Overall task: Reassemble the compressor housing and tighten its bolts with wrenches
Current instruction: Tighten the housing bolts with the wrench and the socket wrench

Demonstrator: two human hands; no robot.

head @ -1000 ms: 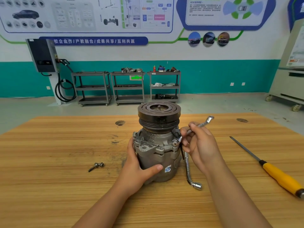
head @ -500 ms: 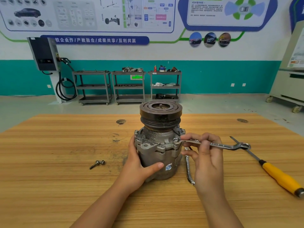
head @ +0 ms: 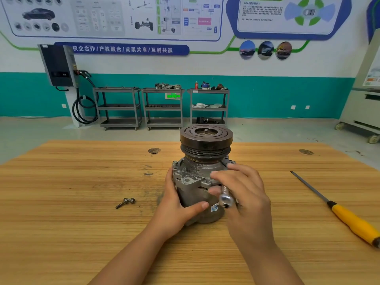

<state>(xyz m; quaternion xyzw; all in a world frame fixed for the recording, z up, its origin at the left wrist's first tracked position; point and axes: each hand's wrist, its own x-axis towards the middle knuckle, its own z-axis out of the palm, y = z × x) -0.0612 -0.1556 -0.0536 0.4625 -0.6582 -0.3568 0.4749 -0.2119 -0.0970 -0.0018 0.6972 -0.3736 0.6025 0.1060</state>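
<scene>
The grey compressor stands upright on the wooden table, its dark pulley on top. My left hand grips the housing from the left, thumb across the front. My right hand holds a silver wrench at the housing's right front flange; the wrench's ring end points toward me and the rest is hidden by my fingers. A loose bolt lies on the table to the left. A second wrench seen earlier is hidden behind my right hand.
A file with a yellow handle lies at the right of the table. Beyond the far edge are three metal carts, a wall charger and a cabinet on wheels.
My right hand swung the wrench clockwise around the flange bolt, from pointing back right, through right, to pointing toward me. My left hand stayed on the housing.
</scene>
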